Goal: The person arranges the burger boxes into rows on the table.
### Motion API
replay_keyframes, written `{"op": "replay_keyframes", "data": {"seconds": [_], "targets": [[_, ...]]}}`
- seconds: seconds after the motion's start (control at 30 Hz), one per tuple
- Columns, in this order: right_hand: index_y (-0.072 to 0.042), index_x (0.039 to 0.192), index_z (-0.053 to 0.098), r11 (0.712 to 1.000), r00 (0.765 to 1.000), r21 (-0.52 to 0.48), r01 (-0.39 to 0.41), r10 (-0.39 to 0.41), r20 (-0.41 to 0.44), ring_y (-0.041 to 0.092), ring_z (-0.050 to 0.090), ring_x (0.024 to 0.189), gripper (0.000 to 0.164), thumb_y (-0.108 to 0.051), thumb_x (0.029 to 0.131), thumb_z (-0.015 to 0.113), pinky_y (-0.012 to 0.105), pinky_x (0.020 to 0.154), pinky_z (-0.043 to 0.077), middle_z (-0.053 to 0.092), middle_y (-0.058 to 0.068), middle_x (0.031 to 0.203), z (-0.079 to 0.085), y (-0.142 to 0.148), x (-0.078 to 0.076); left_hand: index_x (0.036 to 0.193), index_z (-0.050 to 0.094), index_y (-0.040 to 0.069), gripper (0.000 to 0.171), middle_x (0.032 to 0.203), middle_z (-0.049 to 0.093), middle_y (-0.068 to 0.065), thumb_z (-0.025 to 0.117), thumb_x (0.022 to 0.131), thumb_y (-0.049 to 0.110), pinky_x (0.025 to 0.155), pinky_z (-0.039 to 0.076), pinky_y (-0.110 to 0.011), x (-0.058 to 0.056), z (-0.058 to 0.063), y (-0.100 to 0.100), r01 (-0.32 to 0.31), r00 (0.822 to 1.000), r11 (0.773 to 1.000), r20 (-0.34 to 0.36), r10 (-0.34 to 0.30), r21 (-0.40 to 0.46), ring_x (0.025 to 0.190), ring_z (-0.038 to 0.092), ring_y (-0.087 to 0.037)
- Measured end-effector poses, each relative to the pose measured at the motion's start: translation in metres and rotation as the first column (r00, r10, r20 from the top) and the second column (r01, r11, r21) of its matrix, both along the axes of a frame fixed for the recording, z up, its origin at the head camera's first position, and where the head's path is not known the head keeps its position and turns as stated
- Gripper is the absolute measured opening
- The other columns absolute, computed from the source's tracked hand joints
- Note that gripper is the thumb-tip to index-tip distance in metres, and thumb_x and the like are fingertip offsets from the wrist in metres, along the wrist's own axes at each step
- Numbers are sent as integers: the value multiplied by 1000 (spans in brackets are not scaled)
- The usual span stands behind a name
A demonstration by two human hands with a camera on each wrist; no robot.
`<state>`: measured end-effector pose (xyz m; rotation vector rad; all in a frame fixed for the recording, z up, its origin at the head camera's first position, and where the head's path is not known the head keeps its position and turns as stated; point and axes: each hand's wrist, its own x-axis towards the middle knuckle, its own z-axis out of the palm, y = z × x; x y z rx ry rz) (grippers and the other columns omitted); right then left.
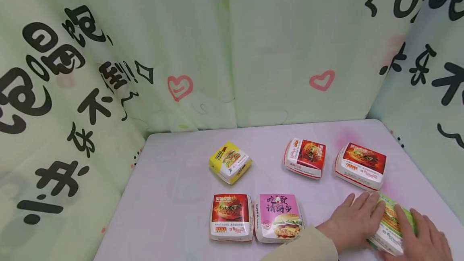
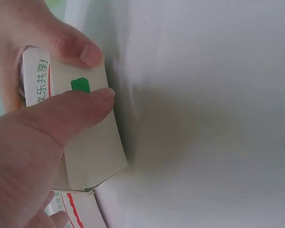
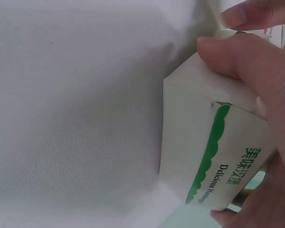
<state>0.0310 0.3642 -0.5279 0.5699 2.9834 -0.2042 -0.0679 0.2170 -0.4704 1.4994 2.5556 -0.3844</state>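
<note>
A green and white burger box (image 1: 388, 235) is at the front right of the table, between both hands. My left hand (image 1: 349, 222) grips its left side, fingers toward the far edge. On the right side, my right hand (image 1: 425, 237) holds the same box, fingers spread over its top. In the left wrist view both thumbs press the plain near side of the box (image 2: 92, 142), one thumb close to the other. The right wrist view shows a white side of the box (image 3: 194, 137) with a green scalloped band and "Delicious" lettering. Its top is partly hidden by the fingers.
Two red and white burger boxes (image 1: 305, 158) (image 1: 360, 166) stand behind the hands. A yellow box (image 1: 230, 163) lies angled near the middle. In front are another red box (image 1: 232, 217) and a pink box (image 1: 279, 217), side by side. A printed curtain (image 1: 268, 51) surrounds the white table (image 1: 156, 212).
</note>
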Motion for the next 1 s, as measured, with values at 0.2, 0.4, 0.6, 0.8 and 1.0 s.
{"op": "replay_keyframes", "data": {"seconds": [0.2,0.4,0.6,0.8,1.0], "targets": [[7,153,3,998,998,-39,-56,56,-12,58,19,116,146,-71,57,81,78,99,28,12,41,134,4,-2,-4,160,0,27,103,167,-5,9,61,85,66,124,14,-26,1,-1,-5,-2,998,1000,-64,4,27,153,4,-6],[2,155,-4,985,988,-84,-147,143,-59,58,17,119,146,-65,59,83,77,97,27,11,40,137,8,-5,-7,160,5,27,100,167,-1,8,59,86,67,124,18,-27,1,0,-11,-13,989,999,-146,19,47,152,9,-8],[0,156,-6,969,976,-123,-213,206,-64,57,16,121,149,-64,57,84,77,97,26,11,39,141,9,-10,-14,160,-1,28,98,167,-4,10,54,89,69,125,15,-28,-2,3,-19,-49,988,999,-149,49,5,153,4,-9],[-5,158,-7,944,958,-167,-283,271,-93,56,14,126,146,-59,60,86,76,102,21,11,37,145,9,-12,-23,159,-5,30,104,167,-5,13,55,85,73,126,10,-31,-10,6,-30,-74,988,996,-137,68,-39,154,-1,-9],[-3,157,-8,920,945,-218,-325,310,-98,54,12,128,145,-56,61,86,76,111,0,9,34,148,12,-17,-26,159,-5,30,120,166,-3,13,62,73,81,126,11,-31,-14,8,-40,-91,989,995,-117,86,-45,154,-2,-7]]}}
